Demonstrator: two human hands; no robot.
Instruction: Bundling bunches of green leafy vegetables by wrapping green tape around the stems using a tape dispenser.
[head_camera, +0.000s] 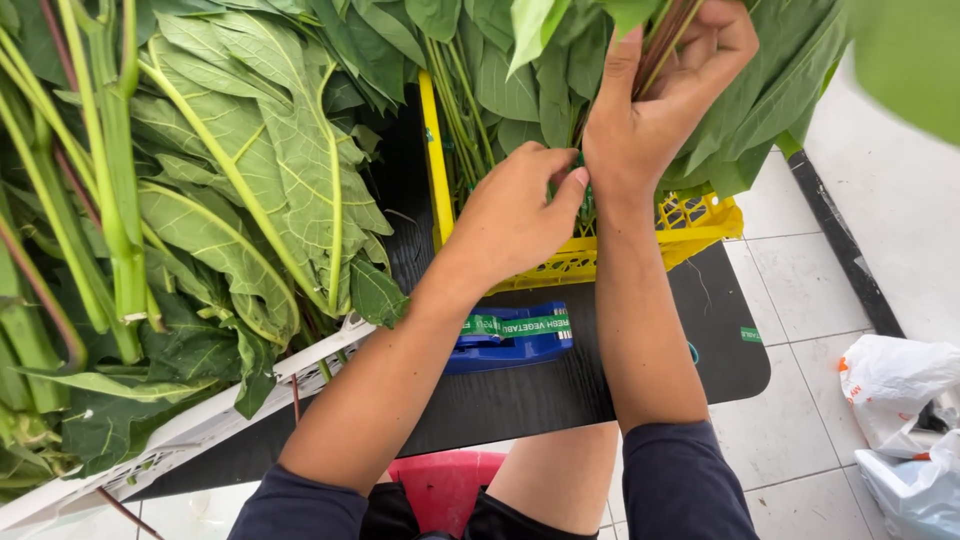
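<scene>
Right hand: fingers closed around a bundle of stems, gripped near the lower end. Long axis of the stems runs from about 7 o'clock up to 1 o'clock, leaves fanning out past the top edge.

Left hand: at 7 o'clock from the right hand, thumb tip touching the right wrist, fingers curled narrow; whether they pinch anything I cannot tell. The bundle lies at 1 o'clock from the left fingers; the right hand is nearer, already on it.

Bundle sits over the yellow crate. Blue tape dispenser on the dark surface, at 6 o'clock from the left hand. Large leaves at 9 o'clock.
</scene>
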